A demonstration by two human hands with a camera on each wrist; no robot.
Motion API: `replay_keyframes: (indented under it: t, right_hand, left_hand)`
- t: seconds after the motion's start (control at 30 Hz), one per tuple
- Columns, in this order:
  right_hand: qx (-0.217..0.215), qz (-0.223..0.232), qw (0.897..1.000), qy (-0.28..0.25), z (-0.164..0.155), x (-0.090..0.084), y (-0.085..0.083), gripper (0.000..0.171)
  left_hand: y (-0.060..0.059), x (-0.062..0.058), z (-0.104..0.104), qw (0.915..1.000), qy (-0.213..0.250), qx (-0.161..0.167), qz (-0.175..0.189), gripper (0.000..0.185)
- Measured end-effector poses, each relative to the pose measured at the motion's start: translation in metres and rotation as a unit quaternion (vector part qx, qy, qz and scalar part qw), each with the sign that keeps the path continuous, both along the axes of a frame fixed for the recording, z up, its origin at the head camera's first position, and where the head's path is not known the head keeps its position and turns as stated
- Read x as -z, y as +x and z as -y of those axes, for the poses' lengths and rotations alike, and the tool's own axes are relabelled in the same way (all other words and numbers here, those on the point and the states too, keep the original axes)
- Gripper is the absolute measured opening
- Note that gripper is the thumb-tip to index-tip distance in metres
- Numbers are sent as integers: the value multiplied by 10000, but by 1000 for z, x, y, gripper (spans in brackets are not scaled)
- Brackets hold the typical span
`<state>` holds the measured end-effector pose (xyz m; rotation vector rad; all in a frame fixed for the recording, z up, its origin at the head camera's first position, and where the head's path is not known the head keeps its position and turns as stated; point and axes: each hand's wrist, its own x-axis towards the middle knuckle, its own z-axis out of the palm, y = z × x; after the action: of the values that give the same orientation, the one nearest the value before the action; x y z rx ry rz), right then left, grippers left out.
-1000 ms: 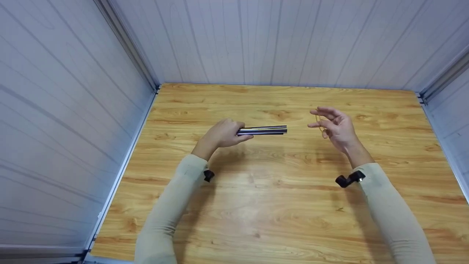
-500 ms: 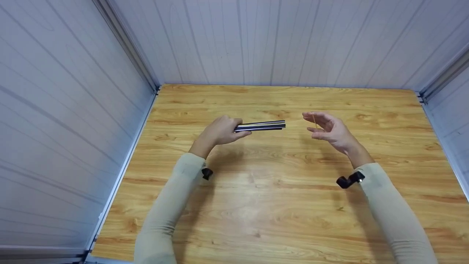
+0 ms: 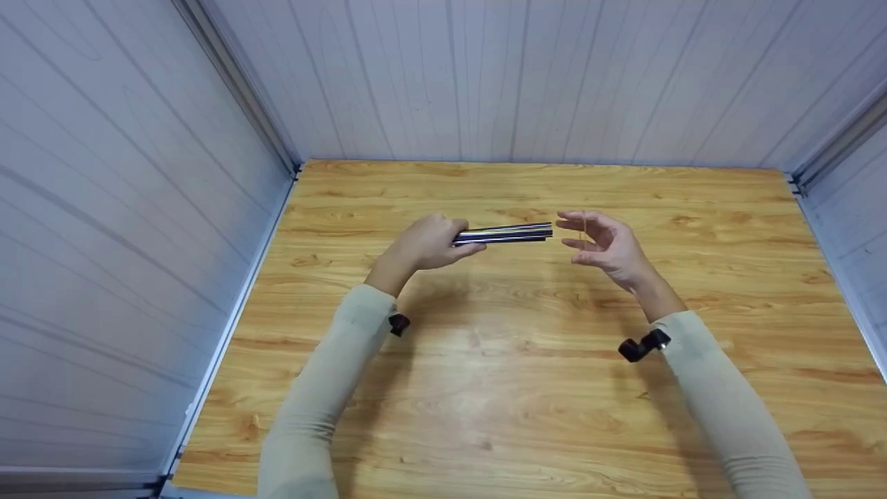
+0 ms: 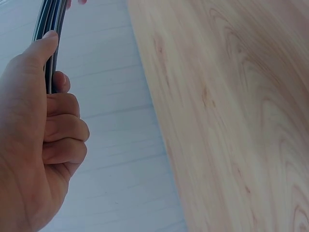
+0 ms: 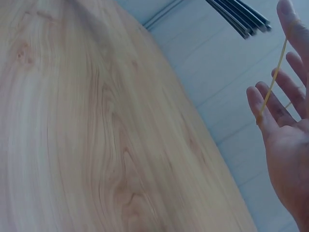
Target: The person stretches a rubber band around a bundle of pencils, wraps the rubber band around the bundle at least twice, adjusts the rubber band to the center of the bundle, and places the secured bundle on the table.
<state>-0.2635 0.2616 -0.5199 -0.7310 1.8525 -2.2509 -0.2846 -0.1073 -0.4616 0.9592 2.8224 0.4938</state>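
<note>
My left hand (image 3: 431,241) grips a bundle of thin, dark, shiny rods (image 3: 509,233), which point right and lie nearly level over the table. In the left wrist view its thumb lies along the rods and the other fingers curl beneath. My right hand (image 3: 610,246) faces the rods' free ends, fingertips a short way from them. A thin yellow rubber band (image 5: 273,77) is stretched around its spread fingers and thumb. The right wrist view shows the ends of the rods (image 5: 241,19) just left of this hand. The rods' other ends are hidden in my left palm.
A wood-grain table (image 3: 485,388) lies under both hands. Pale panelled walls (image 3: 443,83) stand behind it and along the left and right sides. Each sleeve carries a small black wrist camera (image 3: 643,345).
My right hand has moved left toward the rods, and its fingers have spread, stretching the rubber band. The left hand and rods have shifted slightly right and away from me.
</note>
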Motion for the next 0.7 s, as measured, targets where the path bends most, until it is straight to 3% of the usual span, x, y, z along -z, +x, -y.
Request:
replay_keyframes:
  t: [0.37,0.7]
  right_hand:
    - [-304,-371,9984,-287,30,-10,1,62]
    - [-224,-575,9981,-17,47,-16,2,59]
  left_hand:
    - [2,-2,-18,9998,16,180,-83,49]
    - [1,1,-29,9994,-18,337,-48,46]
